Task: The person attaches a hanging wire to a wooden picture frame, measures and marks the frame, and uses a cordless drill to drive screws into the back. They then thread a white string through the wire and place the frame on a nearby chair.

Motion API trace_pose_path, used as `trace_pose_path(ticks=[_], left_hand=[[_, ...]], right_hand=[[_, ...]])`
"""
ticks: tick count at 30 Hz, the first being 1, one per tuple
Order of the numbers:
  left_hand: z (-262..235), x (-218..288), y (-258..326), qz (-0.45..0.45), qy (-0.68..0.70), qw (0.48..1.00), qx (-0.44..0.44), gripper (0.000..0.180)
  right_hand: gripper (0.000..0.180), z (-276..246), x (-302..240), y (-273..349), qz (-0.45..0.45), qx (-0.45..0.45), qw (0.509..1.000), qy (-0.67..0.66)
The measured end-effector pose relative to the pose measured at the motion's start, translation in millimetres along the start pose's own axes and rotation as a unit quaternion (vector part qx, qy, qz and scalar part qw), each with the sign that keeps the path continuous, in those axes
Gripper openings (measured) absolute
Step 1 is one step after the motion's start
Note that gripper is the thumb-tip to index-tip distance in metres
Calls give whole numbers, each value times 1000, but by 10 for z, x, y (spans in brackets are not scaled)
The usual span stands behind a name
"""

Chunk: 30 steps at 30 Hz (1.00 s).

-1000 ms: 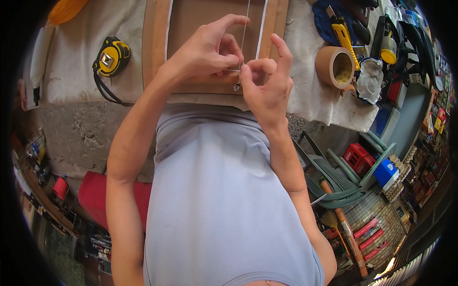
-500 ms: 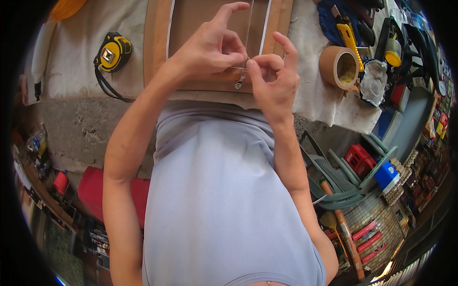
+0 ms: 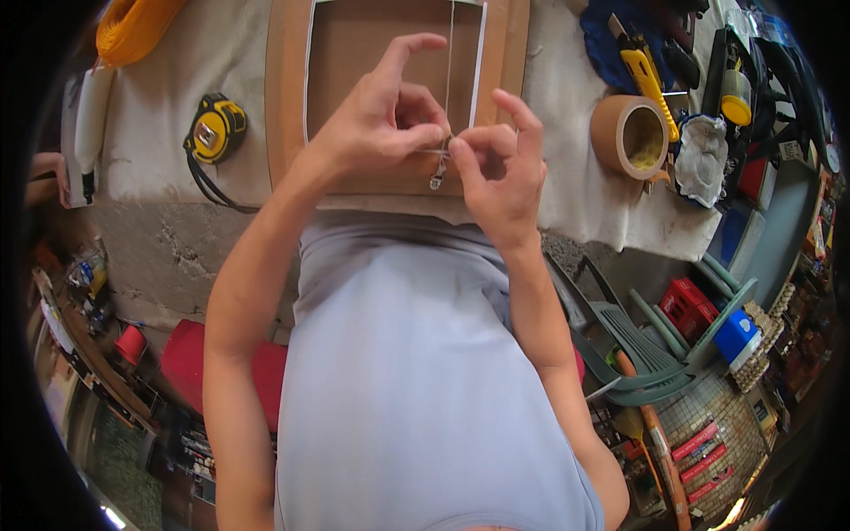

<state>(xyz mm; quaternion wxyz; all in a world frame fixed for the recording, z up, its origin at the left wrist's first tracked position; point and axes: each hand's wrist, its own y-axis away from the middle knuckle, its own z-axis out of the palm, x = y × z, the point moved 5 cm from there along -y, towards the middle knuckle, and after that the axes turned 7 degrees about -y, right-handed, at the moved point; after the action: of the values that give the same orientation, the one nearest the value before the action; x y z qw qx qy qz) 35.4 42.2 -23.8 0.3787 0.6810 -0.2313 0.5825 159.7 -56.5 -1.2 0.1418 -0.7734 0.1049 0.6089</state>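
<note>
The left hand (image 3: 370, 119) and right hand (image 3: 503, 177) each pinch the string (image 3: 450, 71) between thumb and finger, tips almost meeting, one finger of each raised. Under them, on the cloth-covered counter (image 3: 567, 53), lies the frame (image 3: 506, 53), its long sides seeming to run away from the body. The string's long axis follows those sides, right of the middle, straight out from the pinch. The fitting (image 3: 436, 182) hangs or lies just bodyward of both hands, neither clearly nearer.
</note>
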Motion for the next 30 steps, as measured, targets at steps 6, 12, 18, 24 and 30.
trace_pose_path(ticks=[6,12,18,24,30], left_hand=[[29,21,17,-35,0,999,5,70],[21,-52,4,-34,-15,999,16,64],[32,-57,4,-43,-2,999,26,61],[66,-62,4,-43,11,996,71,62],[67,-86,7,-29,34,993,113,63]], right_hand=[[53,15,71,38,-1,16,999,-41],[52,20,132,51,-37,20,999,-31],[51,17,139,52,-29,28,998,-43],[52,4,135,40,-19,32,998,-45],[55,18,148,36,-9,14,999,-34]])
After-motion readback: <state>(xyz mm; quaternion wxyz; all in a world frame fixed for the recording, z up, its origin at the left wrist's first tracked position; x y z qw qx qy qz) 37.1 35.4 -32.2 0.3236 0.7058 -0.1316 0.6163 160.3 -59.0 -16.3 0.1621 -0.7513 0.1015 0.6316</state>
